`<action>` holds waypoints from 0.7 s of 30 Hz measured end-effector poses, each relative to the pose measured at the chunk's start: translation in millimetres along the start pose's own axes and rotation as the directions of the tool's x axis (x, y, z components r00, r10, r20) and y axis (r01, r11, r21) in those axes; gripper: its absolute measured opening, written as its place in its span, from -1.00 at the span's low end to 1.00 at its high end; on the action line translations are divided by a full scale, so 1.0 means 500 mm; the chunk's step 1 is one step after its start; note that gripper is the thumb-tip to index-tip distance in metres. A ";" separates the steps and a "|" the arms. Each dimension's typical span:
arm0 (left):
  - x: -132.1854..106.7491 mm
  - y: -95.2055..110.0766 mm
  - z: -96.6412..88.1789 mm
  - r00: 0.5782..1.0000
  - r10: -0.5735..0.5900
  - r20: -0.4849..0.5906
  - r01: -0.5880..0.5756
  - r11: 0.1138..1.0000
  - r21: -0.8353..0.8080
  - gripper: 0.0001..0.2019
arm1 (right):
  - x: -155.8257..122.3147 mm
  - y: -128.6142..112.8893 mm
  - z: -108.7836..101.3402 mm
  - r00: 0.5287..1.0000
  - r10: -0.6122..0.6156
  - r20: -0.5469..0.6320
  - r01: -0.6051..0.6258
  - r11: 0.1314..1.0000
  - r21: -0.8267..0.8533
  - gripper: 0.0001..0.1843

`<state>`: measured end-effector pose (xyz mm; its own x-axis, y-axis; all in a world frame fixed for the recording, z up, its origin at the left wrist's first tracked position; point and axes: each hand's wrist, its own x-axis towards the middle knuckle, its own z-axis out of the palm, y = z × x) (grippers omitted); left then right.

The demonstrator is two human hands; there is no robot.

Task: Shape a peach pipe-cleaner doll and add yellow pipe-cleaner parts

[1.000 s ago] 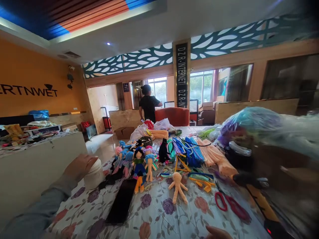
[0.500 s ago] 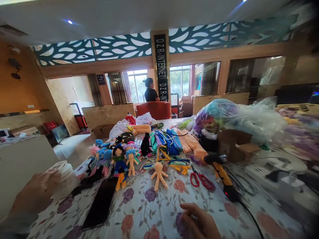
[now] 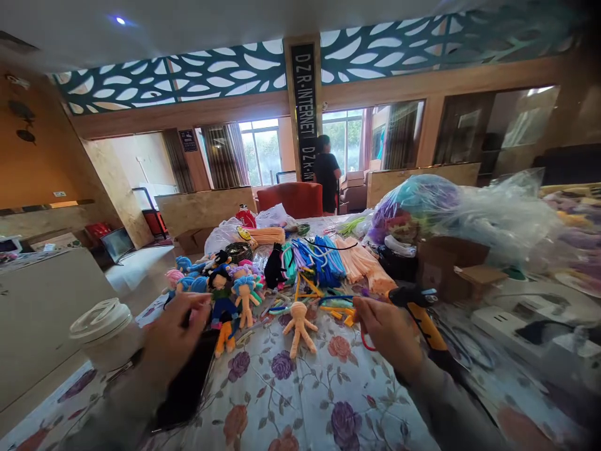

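Observation:
My left hand, blurred by motion, hovers over a black phone beside the finished yarn dolls; its fingers are apart and hold nothing I can see. To its left stands a white lidded cup, apart from the hand. My right hand is over the scissors, with only part of a red handle showing below it. Its fingers are drawn together near the end of a blue pipe cleaner; what they hold, if anything, is hidden. Between both hands lies a bare peach doll body.
Yellow cut pieces and bundles of blue pipe cleaners lie behind the doll. A yellow-black glue gun with a cord is at right, near a cardboard box and white power strip. Beyond the table a person stands.
My left hand has left the white cup and moved right, over the phone. My right hand has moved forward to the scissors. The person in the background has shifted right.

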<state>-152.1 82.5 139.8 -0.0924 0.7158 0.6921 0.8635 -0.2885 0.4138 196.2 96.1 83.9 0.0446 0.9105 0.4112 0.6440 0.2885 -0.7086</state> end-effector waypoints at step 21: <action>-0.073 0.084 0.299 0.821 -0.221 0.527 0.527 0.648 -0.550 -0.76 | 0.002 0.013 0.195 0.956 -0.106 0.274 0.161 0.969 -0.188 -0.91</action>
<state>-38.2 139.4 43.4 -0.0053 0.9862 0.1654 0.2376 -0.1594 0.9582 125.9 128.0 23.7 -0.2345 0.9211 0.3108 0.7747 0.3702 -0.5127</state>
